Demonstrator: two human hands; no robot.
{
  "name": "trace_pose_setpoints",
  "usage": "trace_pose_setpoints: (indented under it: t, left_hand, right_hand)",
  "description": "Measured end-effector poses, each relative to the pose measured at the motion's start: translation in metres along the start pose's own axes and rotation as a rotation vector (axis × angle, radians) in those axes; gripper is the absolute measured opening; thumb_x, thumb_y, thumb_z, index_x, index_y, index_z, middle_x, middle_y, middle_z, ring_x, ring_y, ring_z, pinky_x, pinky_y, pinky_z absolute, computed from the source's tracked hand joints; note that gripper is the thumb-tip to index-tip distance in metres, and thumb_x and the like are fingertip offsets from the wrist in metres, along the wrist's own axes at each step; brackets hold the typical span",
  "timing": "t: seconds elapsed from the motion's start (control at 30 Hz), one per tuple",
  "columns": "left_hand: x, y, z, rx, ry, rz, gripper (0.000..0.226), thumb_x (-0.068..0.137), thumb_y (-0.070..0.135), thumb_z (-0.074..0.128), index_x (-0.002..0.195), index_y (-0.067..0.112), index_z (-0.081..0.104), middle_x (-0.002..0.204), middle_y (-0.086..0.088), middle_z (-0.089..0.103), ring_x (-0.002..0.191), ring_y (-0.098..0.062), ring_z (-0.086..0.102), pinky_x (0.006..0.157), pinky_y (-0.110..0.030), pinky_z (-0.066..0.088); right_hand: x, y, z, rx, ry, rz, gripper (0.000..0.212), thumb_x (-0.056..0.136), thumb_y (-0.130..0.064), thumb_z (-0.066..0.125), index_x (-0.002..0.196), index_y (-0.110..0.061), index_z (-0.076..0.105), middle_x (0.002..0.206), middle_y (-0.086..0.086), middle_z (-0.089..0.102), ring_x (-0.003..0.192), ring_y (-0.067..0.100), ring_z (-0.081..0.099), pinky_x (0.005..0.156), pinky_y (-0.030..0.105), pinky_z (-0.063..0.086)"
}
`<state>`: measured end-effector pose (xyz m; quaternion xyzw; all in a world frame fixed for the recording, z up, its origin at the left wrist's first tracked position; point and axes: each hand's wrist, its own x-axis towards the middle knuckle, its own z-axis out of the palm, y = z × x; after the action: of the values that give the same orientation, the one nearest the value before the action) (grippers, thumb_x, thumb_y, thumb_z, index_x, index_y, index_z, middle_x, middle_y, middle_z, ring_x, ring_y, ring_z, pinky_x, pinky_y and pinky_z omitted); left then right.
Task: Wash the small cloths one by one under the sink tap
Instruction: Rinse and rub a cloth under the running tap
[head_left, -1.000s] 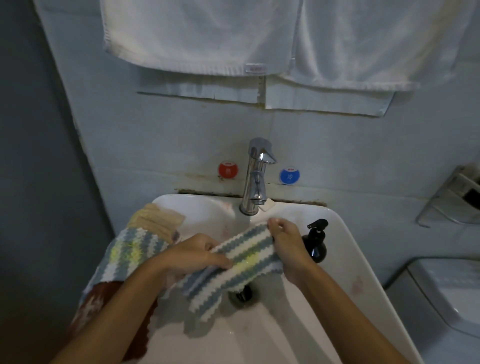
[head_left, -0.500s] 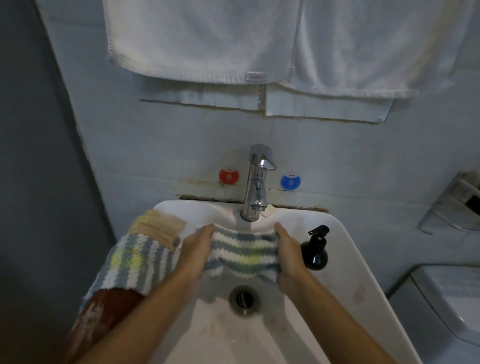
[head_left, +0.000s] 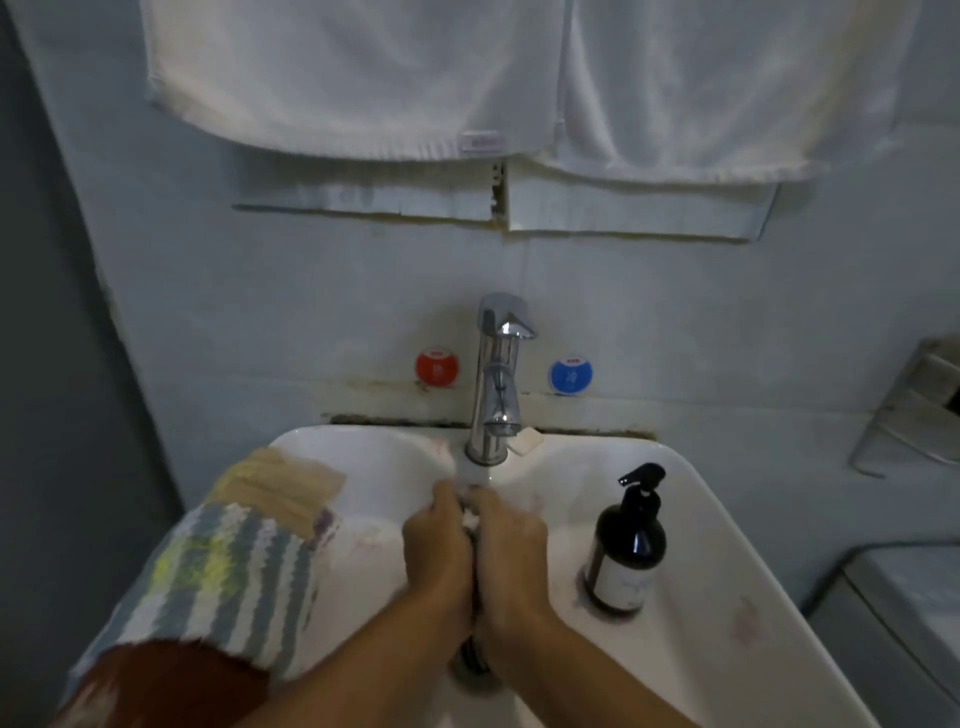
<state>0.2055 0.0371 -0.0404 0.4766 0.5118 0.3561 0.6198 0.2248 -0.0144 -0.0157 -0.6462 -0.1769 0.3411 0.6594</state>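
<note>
My left hand (head_left: 435, 545) and my right hand (head_left: 511, 551) are pressed together over the middle of the white sink (head_left: 717, 525), just below the chrome tap (head_left: 496, 379). Between them they squeeze the striped small cloth (head_left: 470, 518), bunched up; only a pale sliver of it shows between the fingers. Water runs from the tap down onto the hands. On the sink's left rim lies a pile of other cloths: a blue, white and yellow striped one (head_left: 234, 577) on top, a beige one (head_left: 283, 480) behind it and a reddish-brown one (head_left: 171, 686) in front.
A dark pump bottle (head_left: 626, 545) stands on the sink's right rim. A small white soap piece (head_left: 527, 441) lies by the tap base. Red (head_left: 437, 368) and blue (head_left: 571, 375) round stickers mark the wall. White towels (head_left: 363, 73) hang above. A metal rack (head_left: 919, 400) is on the right wall.
The cloth was stretched out wide between both hands under the tap; now the hands have come together and bunched it up between them in the water stream.
</note>
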Motion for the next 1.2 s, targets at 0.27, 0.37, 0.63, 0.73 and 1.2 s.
trace_pose_setpoints:
  t: [0.27, 0.37, 0.63, 0.73, 1.2]
  left_hand:
    - [-0.049, 0.000, 0.009, 0.031, 0.052, 0.137, 0.036, 0.097, 0.029, 0.050, 0.090, -0.001, 0.068, 0.093, -0.026, 0.068, 0.092, -0.042, 0.065, 0.070, -0.031, 0.043]
    - [-0.032, 0.004, 0.011, -0.011, 0.112, 0.071, 0.042, 0.094, 0.045, 0.051, 0.075, 0.011, 0.068, 0.073, -0.009, 0.070, 0.070, -0.022, 0.067, 0.063, -0.029, 0.047]
    - [-0.055, 0.011, 0.005, 0.021, 0.070, 0.137, 0.033, 0.097, 0.031, 0.050, 0.083, 0.007, 0.068, 0.072, -0.005, 0.064, 0.076, -0.024, 0.062, 0.075, -0.037, 0.051]
    - [-0.047, 0.013, 0.007, 0.008, 0.160, 0.122, 0.032, 0.094, 0.031, 0.053, 0.069, 0.015, 0.066, 0.068, -0.006, 0.067, 0.073, -0.024, 0.067, 0.069, -0.035, 0.055]
    - [-0.036, 0.008, 0.006, -0.091, 0.119, 0.077, 0.035, 0.098, 0.031, 0.048, 0.075, 0.010, 0.065, 0.079, -0.014, 0.069, 0.074, -0.029, 0.065, 0.063, -0.028, 0.046]
  right_hand:
    - [0.029, 0.012, -0.021, -0.245, -0.020, -0.134, 0.027, 0.098, -0.011, 0.054, 0.073, -0.021, 0.055, 0.080, 0.013, 0.064, 0.075, 0.025, 0.068, 0.074, 0.035, 0.058]
    - [0.017, 0.013, -0.014, -0.015, -0.068, 0.046, 0.027, 0.095, -0.025, 0.056, 0.073, -0.012, 0.064, 0.071, 0.008, 0.063, 0.063, 0.010, 0.062, 0.056, 0.024, 0.049]
    - [0.022, 0.004, -0.010, 0.025, 0.048, 0.033, 0.022, 0.096, -0.016, 0.054, 0.079, -0.004, 0.061, 0.074, 0.012, 0.061, 0.069, 0.025, 0.059, 0.068, 0.041, 0.049]
    - [0.015, 0.007, -0.011, 0.031, -0.045, 0.091, 0.027, 0.099, -0.023, 0.050, 0.088, -0.004, 0.066, 0.082, 0.018, 0.066, 0.073, 0.026, 0.063, 0.066, 0.039, 0.054]
    - [0.021, 0.018, -0.008, 0.039, -0.026, 0.053, 0.025, 0.091, -0.022, 0.057, 0.072, -0.013, 0.070, 0.072, 0.012, 0.070, 0.072, 0.024, 0.067, 0.068, 0.035, 0.050]
